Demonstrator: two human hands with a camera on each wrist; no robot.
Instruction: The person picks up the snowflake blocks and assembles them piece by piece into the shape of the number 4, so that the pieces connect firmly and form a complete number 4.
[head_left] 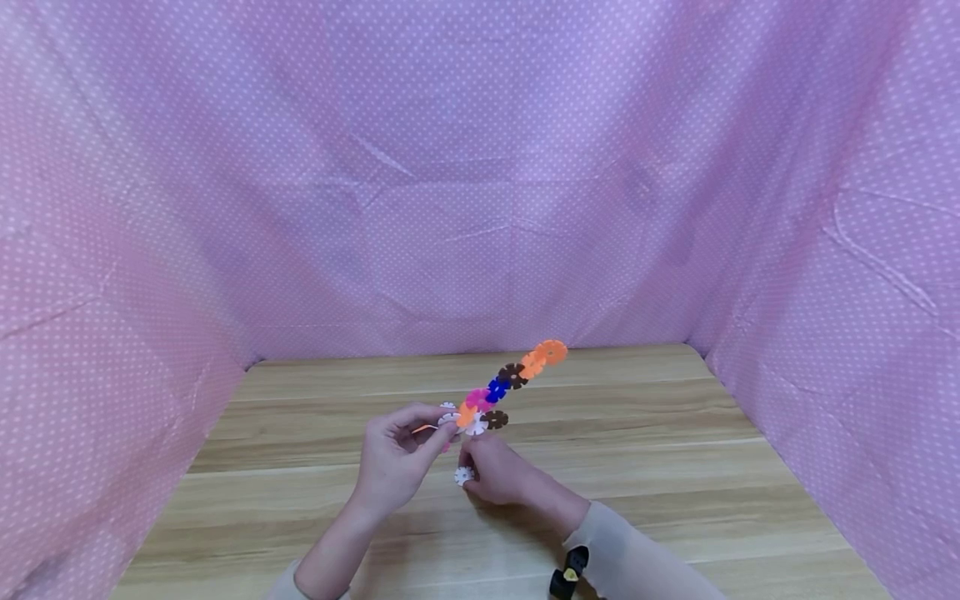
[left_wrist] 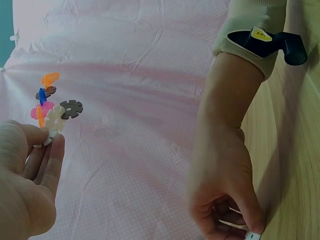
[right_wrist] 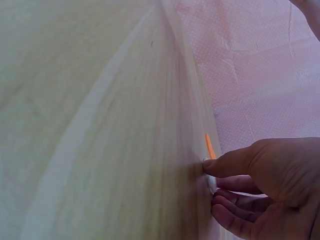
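My left hand [head_left: 393, 462] pinches a string of interlocking notched plastic discs between thumb and fingers, up off the table. From the grip it slants up to the right: orange, pink [head_left: 478, 400], blue [head_left: 497, 390], brown [head_left: 513, 376], then orange discs [head_left: 553, 352] at the tip. White discs cluster at the fingertips, and a dark brown disc [head_left: 495, 419] juts out to the right. Low by the tabletop, my right hand [head_left: 498, 473] pinches a single white notched disc [head_left: 463, 477]. Beyond its thumb in the right wrist view shows a thin orange piece [right_wrist: 210, 146].
The wood-grain table [head_left: 660, 467] lies under both hands. Pink dotted cloth [head_left: 450, 250] hangs along its back and both sides. A black device with a yellow label [head_left: 570, 575] is strapped at the right sleeve cuff.
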